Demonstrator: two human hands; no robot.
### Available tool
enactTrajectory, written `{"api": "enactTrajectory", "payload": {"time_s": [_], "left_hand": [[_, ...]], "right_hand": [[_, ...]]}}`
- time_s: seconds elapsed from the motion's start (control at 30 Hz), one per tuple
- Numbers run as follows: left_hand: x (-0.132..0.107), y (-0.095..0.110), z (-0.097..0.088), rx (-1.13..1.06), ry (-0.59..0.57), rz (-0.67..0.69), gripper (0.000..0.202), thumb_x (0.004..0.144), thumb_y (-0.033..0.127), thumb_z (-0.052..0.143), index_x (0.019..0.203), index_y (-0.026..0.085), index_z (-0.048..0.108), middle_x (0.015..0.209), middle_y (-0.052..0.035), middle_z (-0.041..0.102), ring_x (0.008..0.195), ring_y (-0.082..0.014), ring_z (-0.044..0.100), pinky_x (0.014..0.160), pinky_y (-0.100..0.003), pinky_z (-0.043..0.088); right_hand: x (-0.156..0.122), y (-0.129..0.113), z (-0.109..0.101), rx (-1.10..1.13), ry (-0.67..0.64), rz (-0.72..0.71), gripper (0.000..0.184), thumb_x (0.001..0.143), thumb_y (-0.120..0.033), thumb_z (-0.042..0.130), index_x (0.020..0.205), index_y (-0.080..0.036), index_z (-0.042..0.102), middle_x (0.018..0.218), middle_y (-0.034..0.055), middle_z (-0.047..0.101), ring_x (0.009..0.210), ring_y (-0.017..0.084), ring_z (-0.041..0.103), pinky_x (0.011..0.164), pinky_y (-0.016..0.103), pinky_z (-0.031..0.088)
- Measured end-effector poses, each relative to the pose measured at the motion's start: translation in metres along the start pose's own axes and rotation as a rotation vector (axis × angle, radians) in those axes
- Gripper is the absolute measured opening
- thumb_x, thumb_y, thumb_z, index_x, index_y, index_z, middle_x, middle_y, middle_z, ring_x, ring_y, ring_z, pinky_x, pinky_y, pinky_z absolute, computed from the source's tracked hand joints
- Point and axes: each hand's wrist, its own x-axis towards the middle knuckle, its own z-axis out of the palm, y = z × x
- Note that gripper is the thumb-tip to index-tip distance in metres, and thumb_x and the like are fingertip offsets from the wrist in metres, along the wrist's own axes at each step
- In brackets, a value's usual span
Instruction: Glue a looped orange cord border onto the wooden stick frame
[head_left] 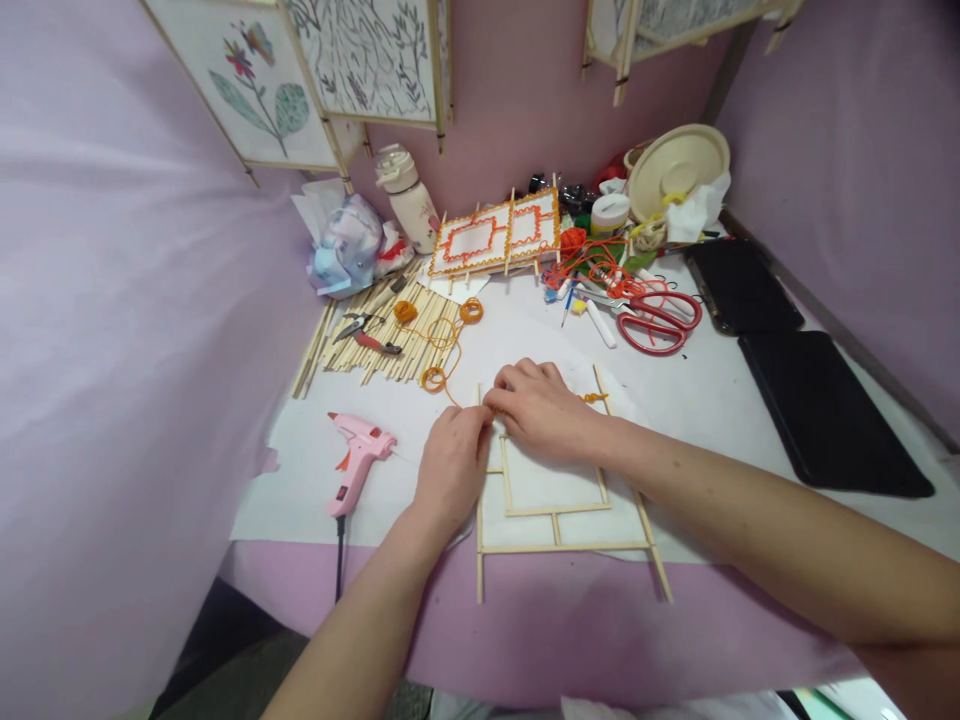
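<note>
A frame of thin wooden sticks (566, 548) lies flat before me, with a smaller stick rectangle inside it. Both hands are at its far side. My left hand (456, 445) is closed in a pinch at the far left corner, where orange cord (450, 385) runs in from the loose coils. Right beside it, my right hand (536, 405) bends its fingers down onto the same far stick, fingertips close to the left ones. Some cord is wound along that stick, showing at its right end (595, 398). The cord between my fingertips is mostly hidden.
A pink glue gun (358, 465) lies to the left. Behind it are pliers (367, 335) on a pile of sticks (352, 360). Red-handled scissors (660, 322), a finished cord-wrapped panel (495, 240) and a bottle (409, 200) are farther back. Black tablets (832, 410) lie right.
</note>
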Motion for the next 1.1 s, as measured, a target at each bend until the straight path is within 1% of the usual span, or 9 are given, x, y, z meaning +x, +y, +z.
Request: {"api": "enactTrajectory", "payload": {"time_s": [0.17,0.5,0.6,0.7,0.8,0.93,1.1], "left_hand": [[0.001,-0.003,0.000,-0.013,-0.022,0.039,0.011,0.092,0.011,0.046,0.091,0.020,0.053,0.082,-0.0048,0.059,0.083,-0.0225,0.053,0.072,-0.034,0.043],[0.000,-0.007,0.000,-0.038,-0.015,0.087,0.009,0.092,0.011,0.048,0.090,0.019,0.052,0.079,-0.0029,0.056,0.080,-0.0213,0.050,0.070,-0.033,0.041],[0.000,-0.010,-0.001,-0.084,0.010,0.075,0.008,0.091,0.011,0.051,0.091,0.019,0.053,0.082,-0.0027,0.057,0.082,-0.0204,0.051,0.073,-0.033,0.041],[0.000,-0.013,-0.004,-0.107,0.045,0.038,0.010,0.090,0.011,0.053,0.094,0.019,0.053,0.086,-0.0024,0.059,0.084,-0.0199,0.052,0.075,-0.032,0.041],[0.002,-0.014,-0.007,-0.091,0.057,-0.021,0.010,0.089,0.011,0.054,0.093,0.020,0.052,0.086,-0.0025,0.059,0.084,-0.0205,0.052,0.074,-0.032,0.041],[0.005,-0.012,-0.010,-0.085,0.062,-0.054,0.010,0.088,0.011,0.053,0.092,0.020,0.052,0.086,-0.0029,0.059,0.084,-0.0213,0.052,0.074,-0.033,0.040],[0.011,-0.010,-0.012,-0.101,0.057,-0.077,0.010,0.087,0.010,0.052,0.089,0.020,0.051,0.086,-0.0028,0.059,0.084,-0.0210,0.052,0.074,-0.033,0.041]], "right_hand": [[0.000,0.000,0.000,-0.001,0.002,-0.006,0.022,0.094,-0.023,0.042,0.096,-0.023,0.064,0.105,0.0074,0.058,0.102,0.024,0.043,0.081,0.039,0.026],[0.000,0.000,-0.001,0.005,-0.010,-0.010,0.020,0.094,-0.023,0.044,0.095,-0.023,0.064,0.106,0.0073,0.059,0.103,0.025,0.043,0.081,0.039,0.026],[0.000,0.000,-0.001,0.013,-0.012,-0.006,0.021,0.094,-0.022,0.044,0.096,-0.023,0.064,0.105,0.0074,0.059,0.103,0.024,0.043,0.082,0.039,0.026],[0.000,0.000,0.000,0.026,0.001,0.007,0.022,0.093,-0.020,0.045,0.104,-0.023,0.063,0.107,0.0076,0.059,0.104,0.024,0.043,0.083,0.039,0.026],[0.000,0.001,0.001,0.052,0.023,0.017,0.026,0.091,-0.016,0.046,0.110,-0.023,0.061,0.108,0.0070,0.059,0.104,0.023,0.043,0.084,0.038,0.026],[0.000,0.001,0.000,0.073,0.063,0.006,0.024,0.090,-0.016,0.048,0.107,-0.023,0.063,0.107,0.0062,0.059,0.102,0.022,0.043,0.083,0.037,0.026],[-0.007,-0.001,-0.008,0.020,0.097,-0.060,0.021,0.091,-0.017,0.050,0.097,-0.024,0.069,0.105,0.0063,0.060,0.101,0.023,0.041,0.081,0.038,0.023]]}}
